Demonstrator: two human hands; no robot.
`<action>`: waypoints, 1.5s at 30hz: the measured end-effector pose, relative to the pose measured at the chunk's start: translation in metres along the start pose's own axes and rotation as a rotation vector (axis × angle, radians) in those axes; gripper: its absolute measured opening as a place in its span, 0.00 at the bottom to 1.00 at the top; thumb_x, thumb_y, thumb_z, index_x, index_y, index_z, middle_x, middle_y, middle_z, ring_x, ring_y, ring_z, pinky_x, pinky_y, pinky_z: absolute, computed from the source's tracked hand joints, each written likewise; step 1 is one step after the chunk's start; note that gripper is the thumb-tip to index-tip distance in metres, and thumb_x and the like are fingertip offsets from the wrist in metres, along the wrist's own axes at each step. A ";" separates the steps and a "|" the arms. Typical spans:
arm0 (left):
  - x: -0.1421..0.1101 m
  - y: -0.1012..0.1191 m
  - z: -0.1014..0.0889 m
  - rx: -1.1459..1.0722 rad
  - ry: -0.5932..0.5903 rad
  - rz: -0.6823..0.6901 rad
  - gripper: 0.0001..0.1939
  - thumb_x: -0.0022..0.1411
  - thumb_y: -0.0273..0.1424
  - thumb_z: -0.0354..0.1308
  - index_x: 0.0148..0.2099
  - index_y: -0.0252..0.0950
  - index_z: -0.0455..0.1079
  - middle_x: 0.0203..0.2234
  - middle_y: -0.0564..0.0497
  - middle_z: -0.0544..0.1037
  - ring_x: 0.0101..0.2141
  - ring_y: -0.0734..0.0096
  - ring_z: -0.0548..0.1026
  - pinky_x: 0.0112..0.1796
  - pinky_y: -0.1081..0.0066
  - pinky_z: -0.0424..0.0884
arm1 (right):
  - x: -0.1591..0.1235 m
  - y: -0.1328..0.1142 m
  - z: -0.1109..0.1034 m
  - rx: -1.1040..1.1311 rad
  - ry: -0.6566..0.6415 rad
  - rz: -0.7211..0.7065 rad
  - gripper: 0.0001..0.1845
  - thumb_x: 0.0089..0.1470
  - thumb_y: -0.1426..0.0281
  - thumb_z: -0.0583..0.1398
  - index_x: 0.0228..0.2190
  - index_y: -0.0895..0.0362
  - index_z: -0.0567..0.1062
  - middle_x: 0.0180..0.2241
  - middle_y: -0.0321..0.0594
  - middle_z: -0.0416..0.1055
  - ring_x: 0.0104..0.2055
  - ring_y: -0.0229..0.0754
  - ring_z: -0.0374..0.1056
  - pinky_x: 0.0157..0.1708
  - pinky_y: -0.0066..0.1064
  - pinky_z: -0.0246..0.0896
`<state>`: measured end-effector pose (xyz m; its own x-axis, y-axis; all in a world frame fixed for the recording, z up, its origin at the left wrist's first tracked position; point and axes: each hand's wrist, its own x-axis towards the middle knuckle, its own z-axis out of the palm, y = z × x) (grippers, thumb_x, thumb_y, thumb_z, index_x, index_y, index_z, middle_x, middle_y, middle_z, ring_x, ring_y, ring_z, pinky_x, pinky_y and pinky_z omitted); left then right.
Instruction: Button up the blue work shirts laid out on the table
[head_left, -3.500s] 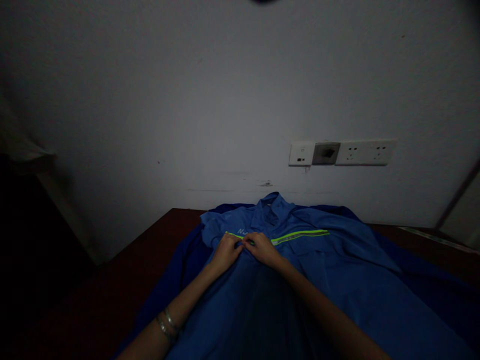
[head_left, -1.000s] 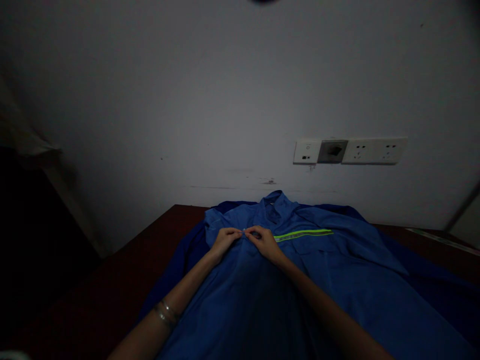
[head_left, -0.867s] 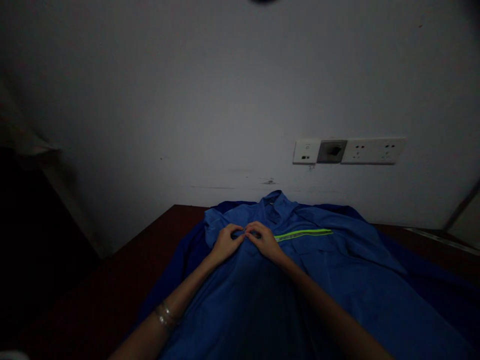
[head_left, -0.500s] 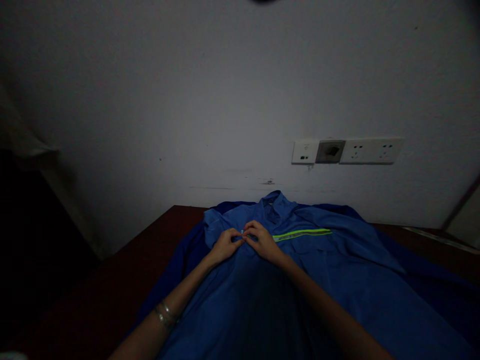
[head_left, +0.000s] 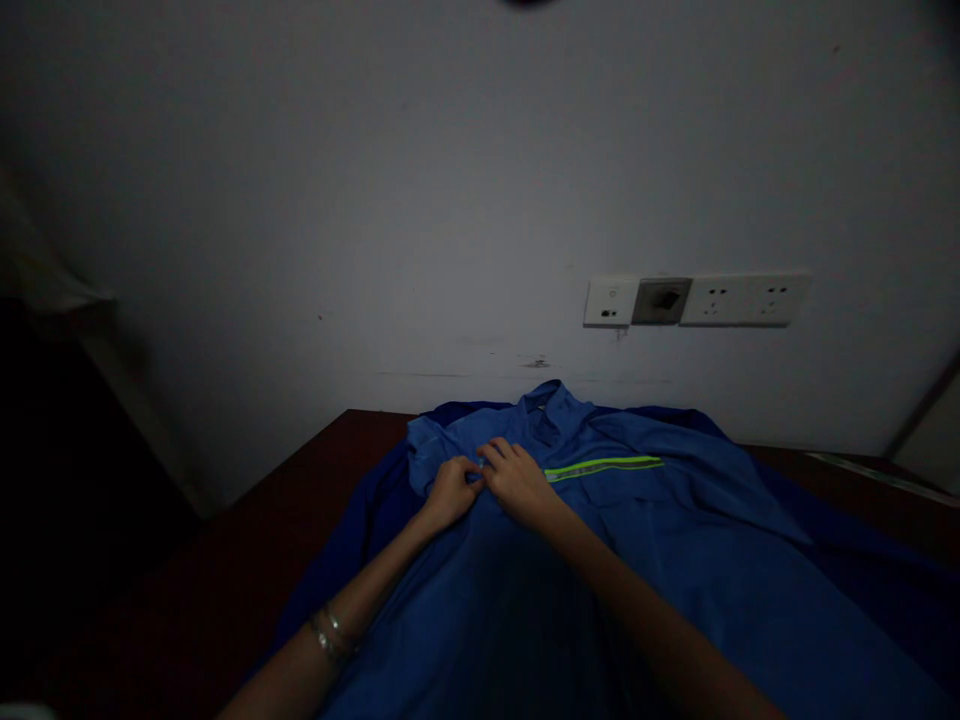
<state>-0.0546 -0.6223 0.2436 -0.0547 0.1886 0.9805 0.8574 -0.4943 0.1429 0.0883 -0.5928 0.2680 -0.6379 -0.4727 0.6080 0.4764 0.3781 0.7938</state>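
Note:
A light blue jacket with a collar and a yellow-green and grey stripe across its chest lies spread out under both my hands. My left hand pinches the cloth on the left side of the chest, thumb and forefinger together. Close against it, my right hand has its fingers bent over the same spot, palm down. A small pale thing shows between the fingertips, too small to name. Fingers partly hide the cloth there.
Darker blue cloth shows beneath and around the jacket. It all lies on a dark red tabletop against a grey wall. A row of switches and sockets is on the wall at right. Light is dim.
My right hand has shifted slightly left and turned more palm down, its fingers now covering more of the pinched spot. The left hand has hardly moved, and the jacket lies as before.

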 end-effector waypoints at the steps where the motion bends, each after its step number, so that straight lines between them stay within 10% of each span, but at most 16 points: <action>1: 0.000 0.000 0.000 -0.007 0.000 -0.007 0.06 0.47 0.27 0.57 0.29 0.33 0.74 0.30 0.46 0.76 0.34 0.64 0.71 0.38 0.71 0.62 | 0.000 0.001 0.000 -0.002 -0.002 -0.006 0.08 0.49 0.77 0.56 0.33 0.60 0.74 0.43 0.49 0.65 0.47 0.50 0.54 0.36 0.38 0.57; 10: 0.007 0.005 -0.022 -0.343 -0.305 -0.143 0.12 0.48 0.34 0.57 0.29 0.30 0.74 0.20 0.53 0.72 0.23 0.75 0.65 0.25 0.77 0.58 | -0.007 0.013 0.005 0.044 0.056 -0.014 0.07 0.52 0.76 0.54 0.32 0.61 0.71 0.43 0.46 0.65 0.46 0.46 0.55 0.38 0.35 0.55; 17: 0.003 0.007 -0.021 -0.514 -0.243 -0.329 0.20 0.44 0.45 0.59 0.24 0.30 0.70 0.10 0.59 0.58 0.15 0.83 0.50 0.18 0.76 0.43 | -0.008 0.017 0.005 0.104 0.109 -0.042 0.07 0.54 0.74 0.52 0.33 0.61 0.70 0.39 0.46 0.65 0.42 0.43 0.57 0.36 0.33 0.55; 45: 0.005 -0.007 -0.002 -0.463 -0.083 -0.187 0.14 0.49 0.38 0.55 0.24 0.30 0.70 0.17 0.54 0.67 0.23 0.75 0.61 0.25 0.77 0.55 | -0.016 0.011 0.018 0.145 0.212 -0.062 0.12 0.57 0.73 0.48 0.32 0.61 0.70 0.33 0.45 0.66 0.35 0.40 0.60 0.33 0.30 0.56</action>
<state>-0.0617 -0.6197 0.2474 -0.1289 0.3675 0.9210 0.5190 -0.7664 0.3785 0.0928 -0.5671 0.2672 -0.5146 -0.6490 0.5603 0.3392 0.4461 0.8282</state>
